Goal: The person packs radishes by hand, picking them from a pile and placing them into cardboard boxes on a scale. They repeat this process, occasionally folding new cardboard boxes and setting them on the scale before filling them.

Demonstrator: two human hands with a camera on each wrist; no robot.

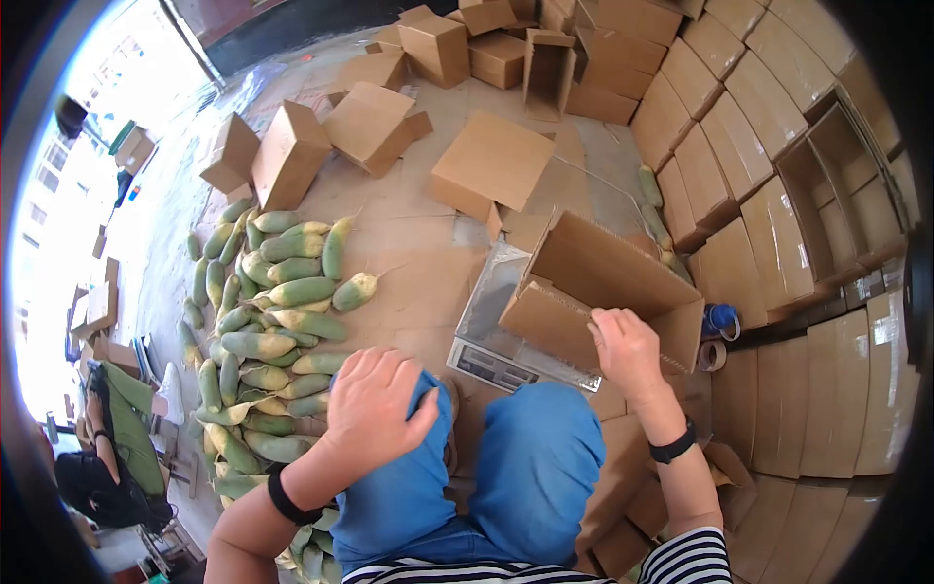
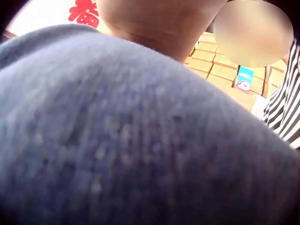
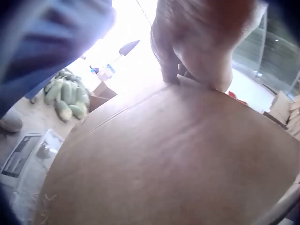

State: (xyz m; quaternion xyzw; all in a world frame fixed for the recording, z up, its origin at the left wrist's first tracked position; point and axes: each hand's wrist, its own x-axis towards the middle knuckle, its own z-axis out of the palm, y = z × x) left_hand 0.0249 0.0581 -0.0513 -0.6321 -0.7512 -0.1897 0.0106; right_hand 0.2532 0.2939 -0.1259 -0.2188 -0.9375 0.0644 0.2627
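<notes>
My right hand (image 1: 626, 348) pinches the near top edge of an open cardboard box (image 1: 681, 331), thumb and fingers on either side of its wall. That box sits tilted over a platform scale (image 1: 491, 368) whose top is wrapped in clear plastic. In the right wrist view the box wall (image 3: 164, 154) fills the lower part, with the fingers hooked over its rim. My left hand (image 1: 377, 404) rests on the left knee, holding nothing; in the left wrist view the blue trouser leg (image 2: 117, 131) hides most of it. Green radishes (image 1: 297, 290) lie heaped near the left hand.
Several empty cartons (image 1: 496, 161) lie open across the floor ahead. Stacked cartons (image 1: 739, 146) wall off the right side. A tape roll (image 1: 713, 355) and a blue object (image 1: 720, 316) sit right of the box. Another person (image 1: 122, 438) sits at far left.
</notes>
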